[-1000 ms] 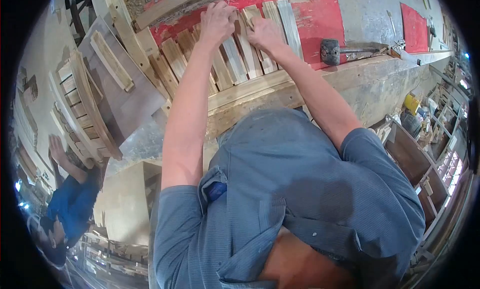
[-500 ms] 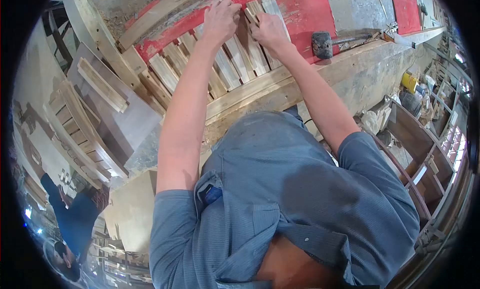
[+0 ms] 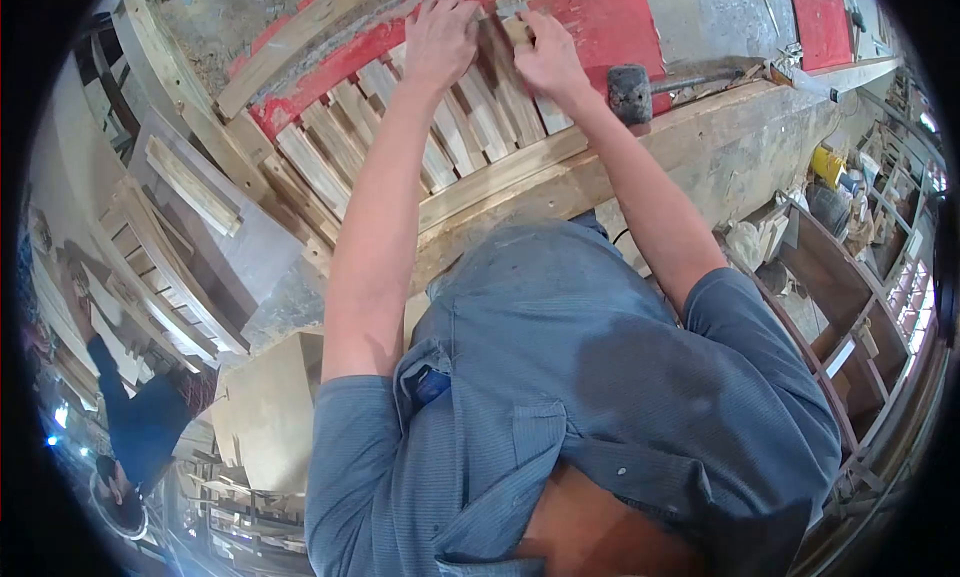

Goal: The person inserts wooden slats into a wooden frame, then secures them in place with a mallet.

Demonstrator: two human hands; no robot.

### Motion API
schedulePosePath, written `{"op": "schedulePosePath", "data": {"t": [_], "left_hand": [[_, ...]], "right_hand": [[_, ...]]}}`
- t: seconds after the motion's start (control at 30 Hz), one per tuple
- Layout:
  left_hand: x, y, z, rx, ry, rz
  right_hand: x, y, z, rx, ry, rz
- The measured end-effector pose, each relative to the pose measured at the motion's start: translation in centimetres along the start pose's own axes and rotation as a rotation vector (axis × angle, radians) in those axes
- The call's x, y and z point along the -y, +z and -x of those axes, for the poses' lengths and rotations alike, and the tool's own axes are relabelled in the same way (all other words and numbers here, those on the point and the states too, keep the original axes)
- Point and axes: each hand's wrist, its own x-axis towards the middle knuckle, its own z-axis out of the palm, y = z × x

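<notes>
Several pale wooden slats (image 3: 316,164) lie side by side across the bench, against a long wooden rail (image 3: 510,185). My left hand (image 3: 443,39) is over their far ends, its fingers curled around the end of one slat. My right hand (image 3: 552,59) pinches the far end of another wooden slat (image 3: 517,30), thumb and fingers closed about it. A darker slat (image 3: 497,57) runs between my two hands. To the right of my right hand, a mallet (image 3: 630,94) with a dark, worn head rests on the red bench surface.
Red patches (image 3: 600,27) cover parts of the grey bench top. A curved slatted wooden frame (image 3: 165,267) and loose strips (image 3: 195,187) lie at left. Another person (image 3: 145,427) is at lower left. Wooden framework (image 3: 840,307) stands at right.
My right hand has moved a little right towards the mallet, with the slat end in its fingers. My left hand stays by the slat ends. The whole view has shifted slightly.
</notes>
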Motion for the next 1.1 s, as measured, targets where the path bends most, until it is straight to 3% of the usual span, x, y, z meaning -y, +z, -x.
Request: {"op": "schedulePosePath", "data": {"t": [0.07, 0.27, 0.33, 0.37, 0.43, 0.47, 0.53, 0.6, 0.67, 0.73, 0.77, 0.83, 0.87, 0.93, 0.97, 1.03, 1.1], "left_hand": [[0.2, -0.1, -0.3, 0.007, 0.012, 0.048], [-0.1, -1.0, -0.2, 0.089, -0.146, 0.055], [1.2, -3.5, -1.1, -0.141, -0.019, -0.110], [2.0, -5.4, -1.7, -0.146, -0.007, -0.123], [4.2, -9.2, -2.9, -0.271, -0.120, -0.422], [6.3, -9.7, -2.6, -0.279, -0.111, -0.427], [11.2, -8.8, -1.8, -0.053, -0.130, -0.488], [12.0, -9.4, -2.3, -0.006, -0.107, -0.411], [9.8, -10.9, -2.5, 0.055, -0.089, -0.327], [4.2, -13.9, -2.6, 0.335, -0.188, 0.000], [4.2, -13.3, -2.5, 0.331, -0.192, 0.004], [5.5, -11.5, -1.6, 0.530, -0.097, 0.056], [6.5, -11.0, -1.7, 0.531, -0.101, 0.055], [8.6, -9.4, -1.9, 0.227, 0.243, -0.155], [8.8, -8.1, -1.3, 0.228, 0.237, -0.152], [7.8, -6.9, -0.9, 0.147, 0.020, -0.186], [5.2, -6.4, -0.1, 0.078, 0.029, -0.231]], "right_hand": [[0.2, -0.6, -0.2, 0.148, -0.020, 0.109], [0.3, 0.0, 0.0, 0.300, -0.013, 0.290], [0.9, -1.3, -0.1, 0.330, -0.030, 0.313], [1.5, -3.0, 0.0, 0.360, 0.068, 0.289], [1.5, -4.3, -0.7, 0.378, 0.151, 0.265], [1.1, -4.3, -0.5, 0.352, 0.224, 0.309], [1.1, -3.7, 0.7, 0.299, 0.308, 0.350], [1.7, -2.5, 2.1, 0.337, 0.271, 0.416], [1.4, -2.5, 2.1, 0.352, 0.275, 0.378], [1.4, -2.5, 2.0, 0.374, 0.292, 0.374], [1.1, -2.6, 1.7, 0.378, 0.288, 0.378], [0.9, -2.5, 1.7, 0.424, 0.302, 0.342], [0.9, -2.5, 1.8, 0.427, 0.302, 0.339], [1.0, -2.6, 2.0, 0.361, 0.245, 0.355], [0.9, -2.7, 2.1, 0.368, 0.245, 0.358], [0.8, -2.7, 2.0, 0.357, 0.240, 0.352], [0.7, -2.6, 1.7, 0.401, 0.253, 0.349]]}}
